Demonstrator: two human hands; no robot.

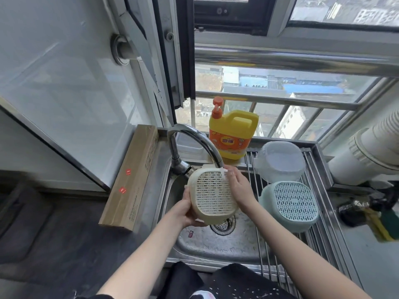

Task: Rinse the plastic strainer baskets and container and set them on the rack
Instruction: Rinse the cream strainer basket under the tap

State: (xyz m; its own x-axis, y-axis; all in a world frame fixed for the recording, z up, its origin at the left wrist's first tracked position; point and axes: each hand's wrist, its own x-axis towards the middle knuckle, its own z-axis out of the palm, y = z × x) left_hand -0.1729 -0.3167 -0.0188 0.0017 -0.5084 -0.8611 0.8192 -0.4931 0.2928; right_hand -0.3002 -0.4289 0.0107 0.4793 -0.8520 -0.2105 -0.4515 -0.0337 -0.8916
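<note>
A cream plastic strainer basket [212, 194] is held over the sink [216, 244], its perforated bottom facing me, right under the faucet spout [203, 143]. My left hand [186, 210] grips its lower left rim. My right hand [239, 186] lies flat against its right edge, fingers apart, with water running over the fingertips. On the roll-up rack [323, 229] to the right, a pale green strainer basket [291, 205] rests upside down. Behind it sits a translucent container [280, 161].
A yellow dish soap bottle [232, 132] with an orange pump stands on the sill behind the faucet. A long cardboard box [131, 178] leans along the sink's left edge. Dark scrubbing items [367, 212] lie right of the rack. White ducting [371, 152] fills the far right.
</note>
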